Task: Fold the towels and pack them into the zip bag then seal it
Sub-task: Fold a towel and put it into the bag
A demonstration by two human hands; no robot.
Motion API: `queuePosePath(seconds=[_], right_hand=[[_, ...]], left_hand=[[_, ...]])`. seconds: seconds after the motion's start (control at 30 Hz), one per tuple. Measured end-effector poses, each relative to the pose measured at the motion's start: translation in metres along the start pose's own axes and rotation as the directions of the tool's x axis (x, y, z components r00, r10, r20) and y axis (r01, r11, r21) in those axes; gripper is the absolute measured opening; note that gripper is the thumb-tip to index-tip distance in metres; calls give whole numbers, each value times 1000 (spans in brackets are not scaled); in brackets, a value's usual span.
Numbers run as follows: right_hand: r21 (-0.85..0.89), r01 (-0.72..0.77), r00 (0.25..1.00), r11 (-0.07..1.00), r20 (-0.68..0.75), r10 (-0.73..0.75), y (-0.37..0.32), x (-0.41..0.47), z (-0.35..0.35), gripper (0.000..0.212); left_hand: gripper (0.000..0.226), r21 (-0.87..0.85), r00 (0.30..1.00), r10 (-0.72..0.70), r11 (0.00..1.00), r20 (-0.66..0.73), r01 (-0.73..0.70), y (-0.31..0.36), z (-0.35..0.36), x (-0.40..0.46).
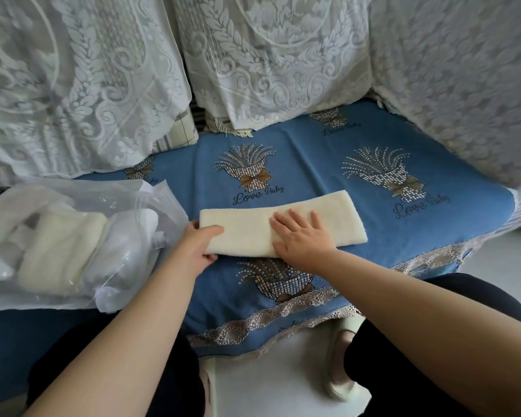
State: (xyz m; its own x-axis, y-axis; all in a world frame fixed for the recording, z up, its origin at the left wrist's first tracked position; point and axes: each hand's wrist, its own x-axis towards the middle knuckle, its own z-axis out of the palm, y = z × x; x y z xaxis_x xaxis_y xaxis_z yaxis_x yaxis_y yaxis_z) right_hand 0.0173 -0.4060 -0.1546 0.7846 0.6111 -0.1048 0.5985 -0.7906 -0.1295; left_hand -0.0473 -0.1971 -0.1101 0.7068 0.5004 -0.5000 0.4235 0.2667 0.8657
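Note:
A cream towel lies folded into a long strip on the blue sofa seat cover. My left hand grips the strip's left end, thumb on top and fingers underneath. My right hand lies flat on the middle of the strip with fingers spread. To the left sits a clear zip bag holding cream and white folded towels; its mouth faces right, beside my left hand.
White lace-covered cushions line the sofa back, and a lace-draped armrest stands at right. The seat cover's lace front edge hangs in front of my knees. A slipper rests on the white floor below.

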Motion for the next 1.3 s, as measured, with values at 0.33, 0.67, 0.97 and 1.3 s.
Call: queuePosePath(seconds=[0.33, 0.67, 0.97, 1.3], right_hand=[[986, -138, 927, 94, 95, 363, 45, -11, -93, 72], [816, -416, 777, 402, 89, 623, 83, -15, -69, 33], [682, -434, 690, 588, -168, 704, 88, -14, -45, 42], [441, -381, 913, 813, 39, 406, 94, 1, -17, 52]], left_hand=[[90, 174, 844, 370, 870, 388, -461, 30, 117, -71], [41, 632, 562, 708, 210, 428, -746, -2, 149, -58], [59, 749, 668, 341, -251, 662, -614, -39, 168, -19], [82, 501, 935, 349, 799, 61, -331, -35, 156, -29]])
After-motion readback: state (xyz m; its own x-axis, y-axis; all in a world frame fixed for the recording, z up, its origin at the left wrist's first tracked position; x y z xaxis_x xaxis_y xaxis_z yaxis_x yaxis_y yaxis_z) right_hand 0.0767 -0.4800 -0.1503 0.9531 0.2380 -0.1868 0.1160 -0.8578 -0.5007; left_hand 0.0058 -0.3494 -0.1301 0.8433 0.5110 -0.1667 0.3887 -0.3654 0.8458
